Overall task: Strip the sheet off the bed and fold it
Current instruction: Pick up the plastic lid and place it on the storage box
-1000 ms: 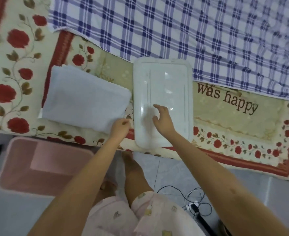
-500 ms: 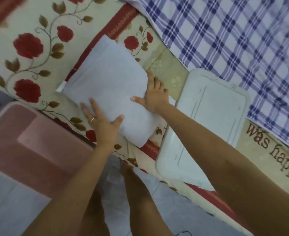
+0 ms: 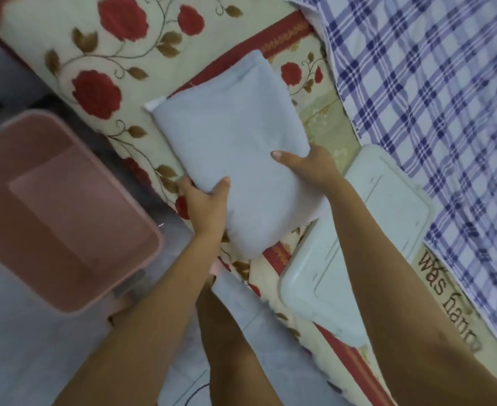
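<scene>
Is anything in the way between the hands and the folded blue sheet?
Nothing visible does. The left hand and the right hand both grip the folded sheet directly, one at each side of its near end, thumbs on top.

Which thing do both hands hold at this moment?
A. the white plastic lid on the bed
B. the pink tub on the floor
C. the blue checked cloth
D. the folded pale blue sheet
D: the left hand and the right hand each grip one side of the folded pale blue sheet, with the thumbs on top of it.
</scene>
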The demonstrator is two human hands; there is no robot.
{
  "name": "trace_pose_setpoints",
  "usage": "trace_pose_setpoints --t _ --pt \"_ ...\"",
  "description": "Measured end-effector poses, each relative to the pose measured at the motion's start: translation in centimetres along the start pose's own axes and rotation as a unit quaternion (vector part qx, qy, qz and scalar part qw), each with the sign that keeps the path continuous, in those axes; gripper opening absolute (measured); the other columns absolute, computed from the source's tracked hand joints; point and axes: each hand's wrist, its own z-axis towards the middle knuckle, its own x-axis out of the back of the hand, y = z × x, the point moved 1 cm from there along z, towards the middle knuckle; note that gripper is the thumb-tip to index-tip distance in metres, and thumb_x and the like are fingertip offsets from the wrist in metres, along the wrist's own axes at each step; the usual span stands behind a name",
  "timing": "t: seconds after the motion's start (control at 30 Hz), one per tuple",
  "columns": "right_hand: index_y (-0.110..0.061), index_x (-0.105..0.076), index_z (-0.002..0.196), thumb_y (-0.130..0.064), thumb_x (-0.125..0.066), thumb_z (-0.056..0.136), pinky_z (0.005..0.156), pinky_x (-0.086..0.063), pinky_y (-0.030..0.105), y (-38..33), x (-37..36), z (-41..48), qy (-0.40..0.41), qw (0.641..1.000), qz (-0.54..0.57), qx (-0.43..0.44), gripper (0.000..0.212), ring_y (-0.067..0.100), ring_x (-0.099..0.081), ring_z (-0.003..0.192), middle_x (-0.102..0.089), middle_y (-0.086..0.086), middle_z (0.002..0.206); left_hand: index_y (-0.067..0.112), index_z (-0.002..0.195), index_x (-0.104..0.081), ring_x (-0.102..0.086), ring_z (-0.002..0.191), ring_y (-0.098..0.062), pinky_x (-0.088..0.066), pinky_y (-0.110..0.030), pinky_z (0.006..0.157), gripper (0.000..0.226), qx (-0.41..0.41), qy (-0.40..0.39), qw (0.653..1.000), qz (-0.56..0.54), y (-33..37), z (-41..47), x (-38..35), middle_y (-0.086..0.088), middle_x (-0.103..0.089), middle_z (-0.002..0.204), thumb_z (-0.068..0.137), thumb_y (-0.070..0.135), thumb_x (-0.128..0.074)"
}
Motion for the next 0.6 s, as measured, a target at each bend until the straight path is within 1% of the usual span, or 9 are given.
trace_pose_setpoints --t 0.07,0.13,0.17,0.23,0.3,0.37,0.43,0.53,0.6 --pt "-0.017 -0.056 0.125 -0.056 -0.073 0.071 0.081 -0.044 0.028 -0.8 -2.9 -2.9 0.002 0.998 0.062 0.002 0.069 0.015 -0.058 0.098 -0.059 -0.004 0.111 0.009 0.129 -0.039 -0.061 0.096 -0.014 -0.053 -0.024 0.081 0.055 -0.013 0.014 1.0 -0.02 0.9 -0.1 3.1 -0.004 -0.059 0.117 0.082 0.015 -0.068" --pt "-0.02 -0.057 0.122 -0.054 -0.071 0.074 0.078 -0.046 0.025 -2.7 -7.7 -6.2 -0.021 0.995 0.097 0.012 0.061 0.015 -0.06 0.098 -0.061 -0.007 0.109 0.009 0.129 -0.041 -0.061 0.093 -0.011 -0.051 -0.018 0.075 0.053 -0.027 0.046 0.999 -0.01 1.8 0.4 8.8 -0.001 -0.058 0.114 0.084 0.016 -0.067" --pt "-0.022 -0.056 0.12 -0.052 -0.07 0.076 0.076 -0.046 0.022 -3.0 -9.8 -7.4 -0.028 0.993 0.112 0.022 0.056 0.012 -0.061 0.097 -0.061 -0.01 0.106 0.009 0.128 -0.042 -0.061 0.094 -0.013 -0.05 -0.018 0.074 0.052 -0.038 0.055 0.998 0.006 1.9 0.8 11.1 -0.001 -0.058 0.114 0.083 0.017 -0.067" --pt "-0.027 -0.054 0.115 -0.05 -0.07 0.078 0.073 -0.046 0.016 -4.1 -14.3 -9.5 -0.035 0.989 0.137 0.043 0.046 0.005 -0.061 0.095 -0.06 -0.016 0.103 0.01 0.124 -0.045 -0.06 0.099 -0.018 -0.05 -0.027 0.079 0.051 -0.057 0.081 0.994 0.04 2.0 1.6 16.4 -0.002 -0.059 0.115 0.081 0.021 -0.07" --pt "-0.025 -0.052 0.115 -0.051 -0.069 0.078 0.071 -0.047 0.017 -5.5 -19.4 -11.5 -0.043 0.988 0.134 0.056 0.049 0.005 -0.061 0.093 -0.06 -0.015 0.103 0.012 0.122 -0.045 -0.059 0.101 -0.018 -0.05 -0.032 0.085 0.05 -0.077 0.108 0.989 0.068 2.0 2.6 22.2 0.0 -0.058 0.115 0.08 0.023 -0.07" --pt "-0.021 -0.049 0.121 -0.047 -0.068 0.08 0.071 -0.047 0.017 -7.4 -24.4 -12.7 -0.059 0.988 0.114 0.08 0.052 0.007 -0.06 0.094 -0.06 -0.012 0.108 0.012 0.123 -0.044 -0.057 0.101 -0.015 -0.048 -0.025 0.082 0.048 -0.081 0.13 0.984 0.086 1.6 3.9 27.7 0.002 -0.055 0.116 0.083 0.02 -0.069" --pt "-0.018 -0.046 0.127 -0.042 -0.067 0.082 0.076 -0.05 0.026 -9.2 -28.4 -13.1 -0.083 0.987 0.093 0.1 0.055 0.013 -0.058 0.098 -0.057 -0.008 0.111 0.006 0.128 -0.042 -0.056 0.106 -0.019 -0.047 -0.019 0.078 0.048 -0.053 0.144 0.985 0.085 0.7 5.7 31.6 -0.003 -0.053 0.119 0.087 0.013 -0.064" --pt "-0.015 -0.045 0.128 -0.042 -0.065 0.083 0.081 -0.051 0.034 -11.8 -33.9 -12.1 -0.111 0.985 0.033 0.127 0.056 0.016 -0.058 0.096 -0.057 -0.005 0.109 -0.001 0.13 -0.039 -0.052 0.118 -0.028 -0.043 -0.025 0.087 0.047 0.009 0.174 0.98 0.096 -2.2 9.1 35.8 -0.015 -0.051 0.13 0.091 0.012 -0.059" --pt "-0.015 -0.046 0.126 -0.046 -0.063 0.083 0.083 -0.052 0.035 -12.5 -36.6 -10.5 -0.115 0.985 -0.01 0.129 0.056 0.022 -0.06 0.099 -0.06 0.001 0.114 -0.002 0.131 -0.038 -0.05 0.121 -0.027 -0.038 -0.02 0.087 0.047 0.044 0.175 0.979 0.094 -4.5 11.4 36.8 -0.015 -0.049 0.133 0.092 0.014 -0.058"
